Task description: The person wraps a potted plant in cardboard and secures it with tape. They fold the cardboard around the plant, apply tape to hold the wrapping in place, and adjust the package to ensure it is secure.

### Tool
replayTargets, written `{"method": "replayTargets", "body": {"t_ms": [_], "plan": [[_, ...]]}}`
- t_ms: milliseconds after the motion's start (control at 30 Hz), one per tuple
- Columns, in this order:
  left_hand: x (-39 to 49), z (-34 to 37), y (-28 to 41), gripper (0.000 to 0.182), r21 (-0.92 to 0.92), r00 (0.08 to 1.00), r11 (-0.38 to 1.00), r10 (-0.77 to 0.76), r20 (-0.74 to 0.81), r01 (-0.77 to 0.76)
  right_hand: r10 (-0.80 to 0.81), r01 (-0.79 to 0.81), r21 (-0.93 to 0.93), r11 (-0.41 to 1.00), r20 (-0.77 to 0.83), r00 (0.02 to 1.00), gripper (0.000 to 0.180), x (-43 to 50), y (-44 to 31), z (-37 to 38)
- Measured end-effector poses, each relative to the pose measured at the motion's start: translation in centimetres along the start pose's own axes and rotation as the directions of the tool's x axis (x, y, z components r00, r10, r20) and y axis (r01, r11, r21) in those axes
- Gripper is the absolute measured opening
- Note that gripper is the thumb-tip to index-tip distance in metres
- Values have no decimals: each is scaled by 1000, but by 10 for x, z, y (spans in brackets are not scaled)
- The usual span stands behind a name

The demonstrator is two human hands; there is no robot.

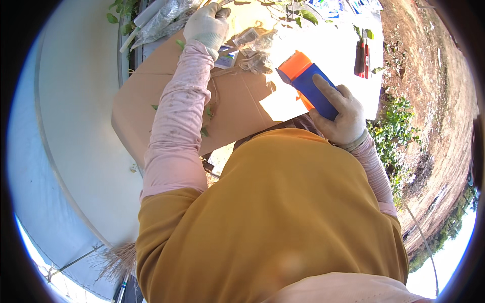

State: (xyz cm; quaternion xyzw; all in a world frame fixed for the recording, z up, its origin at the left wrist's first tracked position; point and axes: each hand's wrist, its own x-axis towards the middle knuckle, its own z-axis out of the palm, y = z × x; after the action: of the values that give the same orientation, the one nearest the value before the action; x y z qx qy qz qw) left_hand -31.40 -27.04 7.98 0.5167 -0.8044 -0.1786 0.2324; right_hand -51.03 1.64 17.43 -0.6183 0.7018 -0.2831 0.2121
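Note:
My right hand (pixel 341 111), in a pale knit glove, grips a blue handheld tape dispenser (pixel 316 91). Its orange end has a row of teeth and points to the upper left. My left hand (pixel 207 26), also gloved, is curled at the top of the view over the far part of a cardboard sheet (pixel 235 102). Whether its fingers pinch something is hidden. Just right of that wrist lie cut plant stems with clear plastic wrapping (pixel 259 62) at their ends. Printed packets (pixel 226 60) lie partly under the stems.
Red-handled cutters (pixel 363 58) lie near the sunlit table's right edge. Clear plastic bags (pixel 161 22) are heaped at the upper left, and blue-and-white packets (pixel 329 7) at the far edge. A pale sheet wall (pixel 83 113) curves along my left; a leafy shrub (pixel 396 132) grows at right.

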Motion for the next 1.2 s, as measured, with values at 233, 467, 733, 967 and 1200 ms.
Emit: {"method": "replayTargets", "body": {"t_ms": [233, 467, 733, 967, 1200], "plan": [[22, 38, -4, 26, 654, 934, 706, 28, 356, -271, 60, -60, 8, 998, 46, 997, 62, 30, -5, 20], [2, 50, -1, 41, 605, 894, 747, -34, 447, -275, 134, -150, 123, 981, 132, 982, 67, 31, 3, 34], [7, 62, -15, 106, 576, 941, 818, -190, 279, -6, 205, -262, 201, 944, 266, 942, 66, 34, 5, 38], [16, 49, -1, 99, 526, 972, 850, -153, 178, 38, 195, -242, 216, 946, 217, 957, 65, 27, 5, 48], [-15, 0, 16, 92, -147, 651, 884, 430, 625, -444, 231, -244, 316, 917, 77, 970, 67, 12, 10, 74]]}}
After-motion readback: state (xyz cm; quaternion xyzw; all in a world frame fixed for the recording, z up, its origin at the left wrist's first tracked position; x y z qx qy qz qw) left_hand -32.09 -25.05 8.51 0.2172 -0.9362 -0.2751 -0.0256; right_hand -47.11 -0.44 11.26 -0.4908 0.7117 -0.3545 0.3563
